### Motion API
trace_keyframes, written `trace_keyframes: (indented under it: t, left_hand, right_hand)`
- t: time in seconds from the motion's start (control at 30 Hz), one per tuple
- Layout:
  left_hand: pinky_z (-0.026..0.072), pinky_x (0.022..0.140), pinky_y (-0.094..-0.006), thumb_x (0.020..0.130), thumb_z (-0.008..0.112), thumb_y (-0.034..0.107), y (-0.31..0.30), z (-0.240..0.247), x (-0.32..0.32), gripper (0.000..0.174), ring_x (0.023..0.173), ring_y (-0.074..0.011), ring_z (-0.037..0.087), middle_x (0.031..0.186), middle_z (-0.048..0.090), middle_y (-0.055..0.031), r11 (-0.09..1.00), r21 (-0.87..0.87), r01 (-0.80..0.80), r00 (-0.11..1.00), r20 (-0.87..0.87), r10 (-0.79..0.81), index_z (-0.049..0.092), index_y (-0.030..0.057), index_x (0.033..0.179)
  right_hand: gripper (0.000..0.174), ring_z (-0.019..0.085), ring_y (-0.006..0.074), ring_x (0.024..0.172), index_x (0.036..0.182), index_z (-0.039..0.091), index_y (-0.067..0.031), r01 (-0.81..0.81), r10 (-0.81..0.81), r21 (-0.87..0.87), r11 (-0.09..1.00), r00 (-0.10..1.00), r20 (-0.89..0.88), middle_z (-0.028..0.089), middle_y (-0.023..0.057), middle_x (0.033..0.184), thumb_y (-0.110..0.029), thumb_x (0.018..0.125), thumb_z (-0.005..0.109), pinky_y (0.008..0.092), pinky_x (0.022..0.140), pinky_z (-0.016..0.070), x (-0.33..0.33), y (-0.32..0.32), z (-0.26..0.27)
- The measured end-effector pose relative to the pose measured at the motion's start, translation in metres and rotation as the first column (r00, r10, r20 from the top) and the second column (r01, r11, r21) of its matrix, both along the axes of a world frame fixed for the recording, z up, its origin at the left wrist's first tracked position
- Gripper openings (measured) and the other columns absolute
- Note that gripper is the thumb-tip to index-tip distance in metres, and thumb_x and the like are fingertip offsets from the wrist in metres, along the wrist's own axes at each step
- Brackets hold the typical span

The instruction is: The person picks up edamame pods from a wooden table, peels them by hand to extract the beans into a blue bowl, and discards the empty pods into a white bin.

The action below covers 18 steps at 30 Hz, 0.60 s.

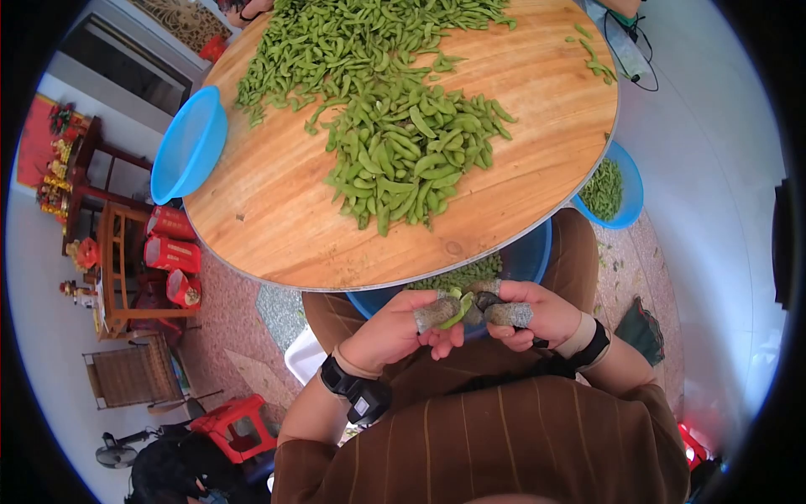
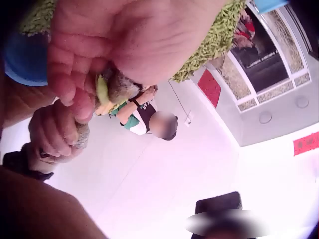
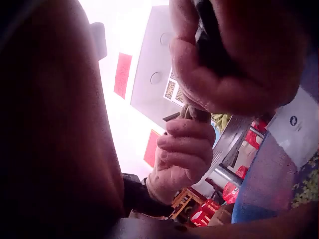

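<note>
Over a blue basin holding small green beans, both hands meet in the head view. My left hand pinches a green bean pod between thumb and fingers; the pod also shows in the left wrist view. My right hand grips a small black-handled tool, its working end right at the pod; its exact kind I cannot tell. Grey cloth covers wrap the thumbs and some fingers. On the round wooden table lies a pile of pods.
A blue bowl leans at the table's left edge. Right of my knee stands a blue basin with green pieces in it. Red containers and a red stool are to the left. Another person sits nearby.
</note>
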<state>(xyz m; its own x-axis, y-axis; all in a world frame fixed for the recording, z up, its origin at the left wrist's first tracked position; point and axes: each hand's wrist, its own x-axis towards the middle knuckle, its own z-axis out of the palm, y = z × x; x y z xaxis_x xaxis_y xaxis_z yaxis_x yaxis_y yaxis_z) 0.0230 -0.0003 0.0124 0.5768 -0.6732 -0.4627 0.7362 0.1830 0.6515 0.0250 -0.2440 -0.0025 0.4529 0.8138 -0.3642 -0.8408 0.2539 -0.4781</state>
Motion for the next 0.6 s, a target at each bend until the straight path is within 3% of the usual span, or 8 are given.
trace_keyframes:
  t: [0.13, 0.17, 0.2, 0.23, 0.3, 0.43, 0.5, 0.6]
  left_hand:
    - [0.0481, 0.059, -0.0253, 0.096, 0.045, 0.013, -0.01, -0.007, -0.003, 0.017, 0.065, -0.0126, 0.058, 0.08, 0.062, -0.0066, 0.949, 0.315, -0.022, 0.967, 0.248, -0.06, 0.057, 0.0019, 0.096]
    - [0.0486, 0.059, -0.0255, 0.095, 0.043, 0.01, -0.011, -0.01, -0.006, 0.016, 0.065, -0.0127, 0.058, 0.079, 0.061, -0.0061, 0.918, 0.395, -0.041, 0.94, 0.327, -0.099, 0.057, 0.0013, 0.094]
    - [0.0491, 0.059, -0.0257, 0.094, 0.041, 0.006, -0.012, -0.011, -0.007, 0.016, 0.065, -0.0128, 0.058, 0.078, 0.06, -0.0056, 0.88, 0.471, -0.067, 0.906, 0.399, -0.144, 0.056, 0.0007, 0.093]
    - [0.0491, 0.059, -0.0257, 0.094, 0.041, 0.006, -0.015, -0.01, -0.008, 0.016, 0.065, -0.0128, 0.058, 0.078, 0.06, -0.0056, 0.88, 0.471, -0.066, 0.906, 0.397, -0.145, 0.056, 0.0007, 0.093]
    - [0.0489, 0.057, -0.0268, 0.09, 0.041, 0.002, -0.019, -0.003, -0.009, 0.015, 0.064, -0.0137, 0.058, 0.075, 0.059, -0.0062, 0.865, 0.499, -0.045, 0.882, 0.426, -0.2, 0.056, -0.0007, 0.09]
    - [0.0484, 0.059, -0.0283, 0.086, 0.043, 0.0, -0.017, -0.006, -0.01, 0.012, 0.065, -0.0146, 0.058, 0.074, 0.058, -0.0076, 0.793, 0.607, -0.058, 0.739, 0.56, -0.374, 0.055, -0.0004, 0.087]
    - [0.0478, 0.061, -0.0301, 0.085, 0.043, 0.0, -0.011, -0.016, -0.01, 0.013, 0.067, -0.015, 0.059, 0.074, 0.058, -0.0079, 0.786, 0.594, -0.17, 0.433, 0.762, -0.482, 0.056, 0.0002, 0.086]
    - [0.0471, 0.062, -0.0303, 0.086, 0.044, 0.001, -0.01, -0.02, -0.01, 0.011, 0.068, -0.0141, 0.058, 0.074, 0.057, -0.0062, 0.804, 0.579, -0.134, 0.457, 0.756, -0.469, 0.056, 0.0011, 0.087]
  right_hand:
    - [0.035, 0.042, 0.007, 0.053, 0.126, 0.048, -0.0073, 0.062, -0.03, -0.186, 0.981, 0.984, 0.174, 0.05, -0.0001, 0.072, -0.008, 0.091, 0.051, 0.0227, 0.047, 0.0374, -0.002, 0.004, -0.006]
    - [0.034, 0.048, 0.0134, 0.057, 0.121, 0.05, -0.0055, 0.218, 0.003, -0.365, 0.905, 0.855, 0.518, 0.053, 0.0033, 0.073, -0.009, 0.087, 0.055, 0.0276, 0.052, 0.0417, -0.004, 0.007, -0.007]
    - [0.034, 0.055, 0.0198, 0.06, 0.116, 0.053, -0.0037, 0.417, 0.119, -0.454, 0.787, 0.619, 0.776, 0.055, 0.0067, 0.073, -0.009, 0.083, 0.059, 0.0325, 0.056, 0.0459, -0.006, 0.009, -0.008]
    - [0.034, 0.055, 0.0198, 0.06, 0.116, 0.053, -0.0037, 0.417, 0.119, -0.455, 0.787, 0.621, 0.775, 0.055, 0.0067, 0.073, -0.009, 0.083, 0.059, 0.0325, 0.056, 0.0459, -0.006, 0.012, -0.008]
    - [0.031, 0.06, 0.0348, 0.076, 0.103, 0.055, -0.0012, 0.633, 0.32, -0.347, 0.692, 0.162, 0.933, 0.06, 0.0159, 0.081, -0.01, 0.075, 0.065, 0.0381, 0.068, 0.0487, -0.004, 0.017, -0.009]
    - [0.024, 0.059, 0.0404, 0.079, 0.093, 0.056, -0.0014, 0.546, 0.453, -0.432, 0.718, 0.105, 0.885, 0.06, 0.0205, 0.083, -0.01, 0.073, 0.066, 0.0377, 0.067, 0.0492, 0.008, 0.019, -0.014]
    - [0.019, 0.059, 0.0378, 0.071, 0.087, 0.056, -0.0012, 0.379, 0.425, -0.485, 0.788, 0.234, 0.874, 0.06, 0.0186, 0.077, -0.013, 0.076, 0.066, 0.0372, 0.064, 0.0486, 0.016, 0.016, -0.012]
    - [0.025, 0.057, 0.031, 0.063, 0.087, 0.058, -0.0024, 0.349, 0.359, -0.473, 0.809, 0.345, 0.867, 0.059, 0.0139, 0.072, -0.022, 0.078, 0.071, 0.0341, 0.06, 0.0469, 0.02, 0.018, -0.022]
